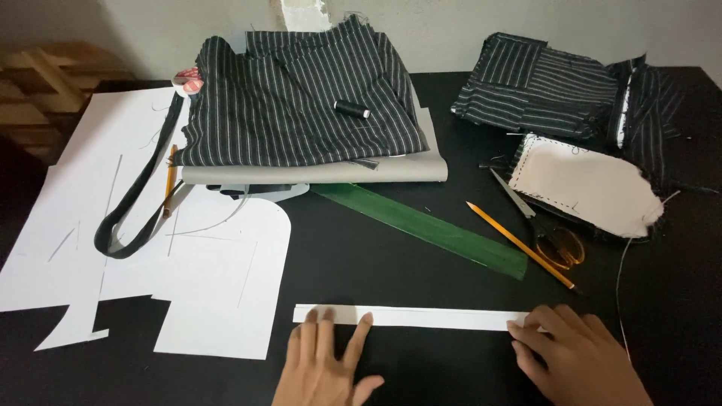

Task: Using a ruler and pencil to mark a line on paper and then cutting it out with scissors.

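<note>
A long narrow white paper strip (429, 317) lies flat on the black table (361, 248) near its front edge. My left hand (325, 366) rests palm down, fingers spread, with its fingertips on the strip's left end. My right hand (575, 357) presses on the strip's right end with bent fingers. Neither hand grips anything.
A green ruler (429, 225), a yellow pencil (519, 244) and scissors (545, 225) lie beyond the strip. Folded striped dark fabric (301, 98) with a black thread spool (351, 110) sits at the back. White paper pattern pieces (150, 263) cover the left; more striped fabric pieces (571, 98) lie at the right.
</note>
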